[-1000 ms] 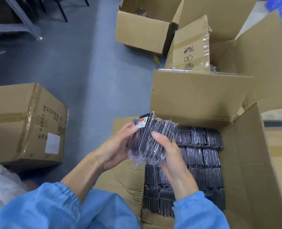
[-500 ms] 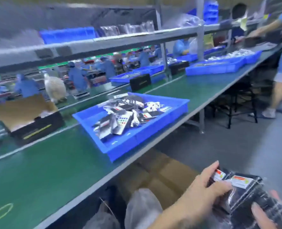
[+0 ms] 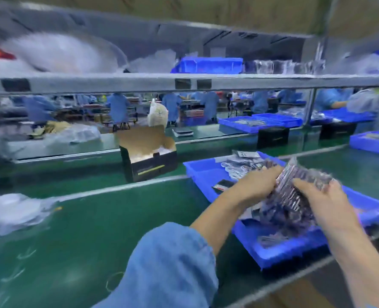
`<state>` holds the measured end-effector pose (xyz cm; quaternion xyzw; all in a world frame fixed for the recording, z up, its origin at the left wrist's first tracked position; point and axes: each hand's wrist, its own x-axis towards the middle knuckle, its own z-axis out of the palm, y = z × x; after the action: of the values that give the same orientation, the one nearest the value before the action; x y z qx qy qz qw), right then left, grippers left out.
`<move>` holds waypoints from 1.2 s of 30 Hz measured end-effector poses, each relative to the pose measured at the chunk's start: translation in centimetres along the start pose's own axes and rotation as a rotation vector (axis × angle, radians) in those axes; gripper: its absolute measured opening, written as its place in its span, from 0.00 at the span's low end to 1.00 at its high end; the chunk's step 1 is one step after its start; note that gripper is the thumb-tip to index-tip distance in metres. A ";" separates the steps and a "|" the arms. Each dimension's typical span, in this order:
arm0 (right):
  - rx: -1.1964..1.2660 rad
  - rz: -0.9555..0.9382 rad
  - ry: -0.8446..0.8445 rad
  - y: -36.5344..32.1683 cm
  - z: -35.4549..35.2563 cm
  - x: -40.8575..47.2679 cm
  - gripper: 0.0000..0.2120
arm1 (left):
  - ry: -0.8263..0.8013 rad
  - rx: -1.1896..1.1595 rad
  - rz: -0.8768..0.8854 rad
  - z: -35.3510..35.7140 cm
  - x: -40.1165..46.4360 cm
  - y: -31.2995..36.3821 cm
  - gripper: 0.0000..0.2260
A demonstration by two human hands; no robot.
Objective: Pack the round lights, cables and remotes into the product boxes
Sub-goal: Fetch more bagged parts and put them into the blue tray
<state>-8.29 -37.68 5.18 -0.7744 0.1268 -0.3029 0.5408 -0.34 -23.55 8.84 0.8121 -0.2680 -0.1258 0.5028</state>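
A clear plastic bundle of dark wrapped remotes (image 3: 295,196) is held over the blue tray (image 3: 279,247) at the right of the green bench. My left hand (image 3: 254,185) grips the bundle's left side and my right hand (image 3: 324,205) grips its right side. Several loose wrapped remotes and cables (image 3: 239,168) lie in the tray's far part. An open black product box (image 3: 149,161) with a raised brown lid stands on the belt to the left of the tray. The picture is blurred by motion.
A heap of white plastic bags (image 3: 13,212) lies at the left on the green belt (image 3: 84,230). A grey shelf rail (image 3: 184,82) runs overhead. More blue trays (image 3: 257,124) and black boxes (image 3: 273,136) stand farther back, with people in blue coats beyond.
I lifted the bundle of remotes from the floor carton, turned to the bench and brought it over the blue tray. Both hands stay on the bundle.
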 end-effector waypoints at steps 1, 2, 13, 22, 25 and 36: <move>-0.225 0.022 -0.048 -1.2 1.2 -1.0 0.29 | 0.042 0.160 -0.055 -1.3 0.1 -2.4 0.16; -0.377 0.000 -0.123 -0.9 1.5 -1.1 0.33 | 0.089 0.257 -0.108 -2.4 0.3 -4.6 0.14; -0.338 0.038 -0.427 -1.0 2.0 -0.6 0.47 | -0.189 0.508 0.164 -3.6 -2.4 -5.8 0.43; -0.638 -0.471 -0.085 -2.3 5.6 0.2 0.19 | -0.050 -0.064 0.174 -3.1 -2.0 -6.5 0.37; -0.668 -0.412 -0.052 -4.5 4.2 3.0 0.06 | -0.018 -0.018 0.142 -4.5 0.4 -5.5 0.23; -0.559 -0.033 -0.100 -0.8 9.3 19.6 0.19 | 0.465 -0.307 -0.190 -8.3 14.4 -8.3 0.14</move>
<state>12.60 -40.54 10.30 -0.9095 0.1658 -0.2263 0.3067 18.03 -22.51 6.29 0.7551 -0.0460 -0.0220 0.6536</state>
